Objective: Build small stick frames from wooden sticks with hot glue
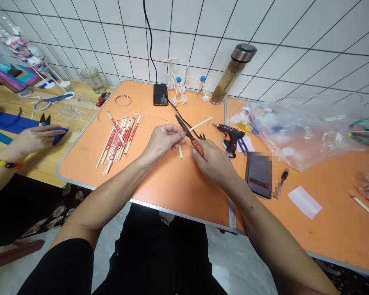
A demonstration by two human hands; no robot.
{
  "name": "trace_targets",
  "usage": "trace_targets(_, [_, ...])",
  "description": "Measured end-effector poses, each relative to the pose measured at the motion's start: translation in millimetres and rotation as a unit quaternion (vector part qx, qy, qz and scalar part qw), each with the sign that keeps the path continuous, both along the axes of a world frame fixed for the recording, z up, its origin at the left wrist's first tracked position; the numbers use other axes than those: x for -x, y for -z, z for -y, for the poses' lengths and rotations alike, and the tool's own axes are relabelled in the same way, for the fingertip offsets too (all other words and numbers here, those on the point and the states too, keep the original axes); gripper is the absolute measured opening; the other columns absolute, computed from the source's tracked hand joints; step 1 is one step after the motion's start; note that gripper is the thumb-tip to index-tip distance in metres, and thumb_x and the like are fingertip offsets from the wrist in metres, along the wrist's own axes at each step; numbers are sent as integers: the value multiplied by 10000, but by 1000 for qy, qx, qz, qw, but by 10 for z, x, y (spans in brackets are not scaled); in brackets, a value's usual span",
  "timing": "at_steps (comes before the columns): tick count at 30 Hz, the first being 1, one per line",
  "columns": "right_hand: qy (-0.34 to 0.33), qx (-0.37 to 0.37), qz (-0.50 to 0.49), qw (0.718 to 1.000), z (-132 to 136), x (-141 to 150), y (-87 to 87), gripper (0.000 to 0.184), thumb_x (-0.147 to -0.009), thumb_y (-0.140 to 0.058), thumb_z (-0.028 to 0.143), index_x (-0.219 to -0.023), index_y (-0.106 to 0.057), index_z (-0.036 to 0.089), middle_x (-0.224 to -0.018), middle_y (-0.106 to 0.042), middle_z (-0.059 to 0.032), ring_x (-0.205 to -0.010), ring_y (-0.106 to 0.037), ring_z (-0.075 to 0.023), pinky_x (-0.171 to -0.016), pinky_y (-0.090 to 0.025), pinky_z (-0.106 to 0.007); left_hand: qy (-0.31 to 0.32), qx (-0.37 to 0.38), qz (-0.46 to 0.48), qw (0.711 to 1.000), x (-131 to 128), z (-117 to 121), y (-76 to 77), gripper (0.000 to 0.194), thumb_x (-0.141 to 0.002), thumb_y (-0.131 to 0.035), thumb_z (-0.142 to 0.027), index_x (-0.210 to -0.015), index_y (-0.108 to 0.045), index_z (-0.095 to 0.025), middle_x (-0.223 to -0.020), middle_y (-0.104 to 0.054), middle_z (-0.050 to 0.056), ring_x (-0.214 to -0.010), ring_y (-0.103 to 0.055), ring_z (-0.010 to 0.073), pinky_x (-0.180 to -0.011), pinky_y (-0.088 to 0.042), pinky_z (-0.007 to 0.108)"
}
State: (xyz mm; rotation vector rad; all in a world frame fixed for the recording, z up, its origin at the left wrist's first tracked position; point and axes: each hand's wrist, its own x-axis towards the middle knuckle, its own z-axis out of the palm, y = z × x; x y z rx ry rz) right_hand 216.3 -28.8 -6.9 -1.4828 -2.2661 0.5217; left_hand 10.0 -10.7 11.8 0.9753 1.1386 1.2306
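Orange folding table (160,196) across the frame centre, white tiled wall (184,32) behind. Clear plastic bag (298,137) at right. Co-worker's hand (33,138) at far left, on blue material (60,136). Bundle of paper-sleeved wooden chopsticks (119,141) left of centre, apparently placed within easy reach of the left hand (162,141). Hot-glue gun (230,135) just right of the work, likewise close at hand. Left hand narrow, pinching a thin wooden stick (180,150) upright, seemingly for steadiness. Right hand (212,164) closed around the red handle of a black-bladed cutter (186,129), blades angled upward just beside the stick.
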Motion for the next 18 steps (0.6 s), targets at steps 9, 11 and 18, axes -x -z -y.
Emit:
trace_targets(9, [24, -11, 11, 1000, -1, 12, -44, 294, -1099, -508, 350, -1281, -718, 255, -1287, -806, -118, -1155, -733, -368, -876, -533, -461, 6, -26, -39, 999, -13, 15, 23, 79, -855, -802, -137, -838, -726, -151, -653, -725, -11, -462, -564, 65, -445, -437, 184])
trace_targets(11, [25, -40, 19, 999, -7, 14, -54, 263, -1087, -525, 343, -1221, -728, 244, -1205, -817, -123, -1083, -715, -367, -871, -507, -463, 7, -49, -52, 997, -21, 27, 22, 73, -851, -802, -149, -837, -731, -153, -651, -706, -20, -464, -563, 71, -439, -441, 193])
trace_targets(18, [16, -37, -27, 999, -24, 11, -52, 210, -1071, -533, 350, -1160, -687, 240, -1157, -776, -121, -1066, -693, -343, -853, -476, -444, 13, -100, -74, 992, -27, 58, 10, 83, -871, -769, -209, -812, -733, -162, -651, -721, -2, -488, -555, 81, -478, -447, 213])
